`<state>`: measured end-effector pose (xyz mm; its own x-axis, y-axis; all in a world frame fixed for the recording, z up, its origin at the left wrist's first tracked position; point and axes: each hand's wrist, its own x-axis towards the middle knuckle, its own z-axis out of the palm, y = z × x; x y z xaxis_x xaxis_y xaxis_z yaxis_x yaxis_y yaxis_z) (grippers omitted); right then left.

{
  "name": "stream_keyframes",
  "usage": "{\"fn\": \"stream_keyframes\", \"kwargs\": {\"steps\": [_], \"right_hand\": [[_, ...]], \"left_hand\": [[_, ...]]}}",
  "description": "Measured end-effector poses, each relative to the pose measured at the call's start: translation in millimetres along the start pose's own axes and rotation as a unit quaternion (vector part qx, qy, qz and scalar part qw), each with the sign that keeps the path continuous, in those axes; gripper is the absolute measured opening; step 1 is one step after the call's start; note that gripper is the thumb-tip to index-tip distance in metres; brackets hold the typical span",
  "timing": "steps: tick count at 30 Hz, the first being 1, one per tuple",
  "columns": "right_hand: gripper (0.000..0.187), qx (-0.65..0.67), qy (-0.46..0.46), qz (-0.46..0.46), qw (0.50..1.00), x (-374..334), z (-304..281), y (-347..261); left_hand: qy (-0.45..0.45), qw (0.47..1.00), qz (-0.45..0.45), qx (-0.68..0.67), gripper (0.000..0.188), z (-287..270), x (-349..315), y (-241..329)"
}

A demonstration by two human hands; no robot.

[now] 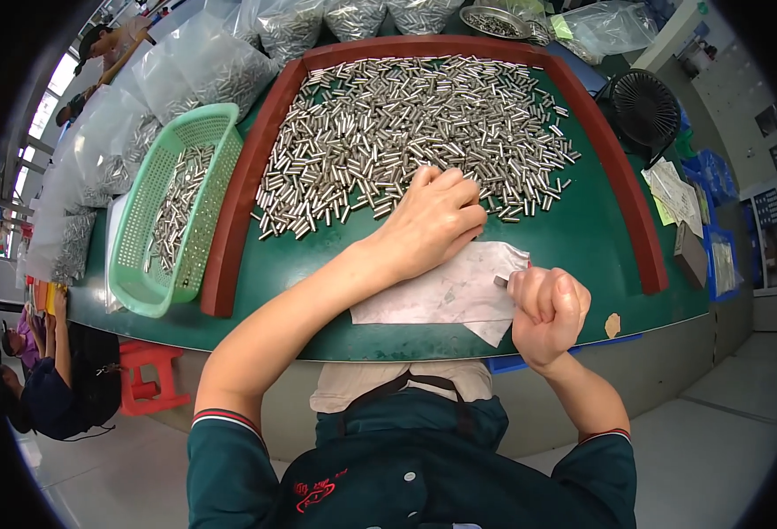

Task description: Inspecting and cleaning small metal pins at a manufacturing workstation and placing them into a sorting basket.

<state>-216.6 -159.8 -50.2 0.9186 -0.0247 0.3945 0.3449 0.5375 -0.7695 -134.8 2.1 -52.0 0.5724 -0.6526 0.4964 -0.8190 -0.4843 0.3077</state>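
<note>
A broad pile of short silvery metal pins (388, 132) lies spread on the green tabletop (318, 282). At the pile's near edge, my left hand (441, 216) is closed with its fingers curled down; whatever lies under the fingertips is hidden. My right hand (549, 310) forms a fist near the table's front edge, and the end of a metal pin (500, 282) pokes out on its left side. Between and under the hands a stained, pale pinkish cloth (433, 295) lies flat, its right end next to my right hand.
A reddish-brown frame (239, 212) borders the pile on three sides. Left of it stands a green perforated basket (155, 300) with pins inside. Clear bags of pins (221, 70) line the back and left. A black fan (642, 110) and papers (673, 196) sit at right.
</note>
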Motion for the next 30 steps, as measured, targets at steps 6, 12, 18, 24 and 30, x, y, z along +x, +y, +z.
{"fn": "stream_keyframes", "kwargs": {"steps": [6,12,18,24,30], "right_hand": [[0.039,-0.066,-0.019,-0.002,0.998,-3.1,-0.6,-2.3],[0.032,-0.073,-0.065,-0.052,0.994,-7.2,-5.6,-3.5],[0.026,-0.198,-0.225,-0.259,0.918,24.3,-3.5,-18.5],[0.027,-0.409,-0.179,-0.466,0.764,114.9,-34.7,-30.6],[0.03,-0.406,-0.18,-0.478,0.758,123.4,-58.1,-0.7]], "left_hand": [[-0.02,0.999,-0.003,0.043,0.007,16.5,17.9,1.2],[-0.055,0.992,-0.056,0.095,0.005,17.0,24.8,5.2],[-0.097,0.98,-0.001,0.174,0.007,15.2,34.4,7.5],[-0.11,0.97,0.03,0.214,0.01,14.9,46.3,16.9],[-0.071,0.991,0.013,0.111,0.005,5.5,52.5,10.1]]}}
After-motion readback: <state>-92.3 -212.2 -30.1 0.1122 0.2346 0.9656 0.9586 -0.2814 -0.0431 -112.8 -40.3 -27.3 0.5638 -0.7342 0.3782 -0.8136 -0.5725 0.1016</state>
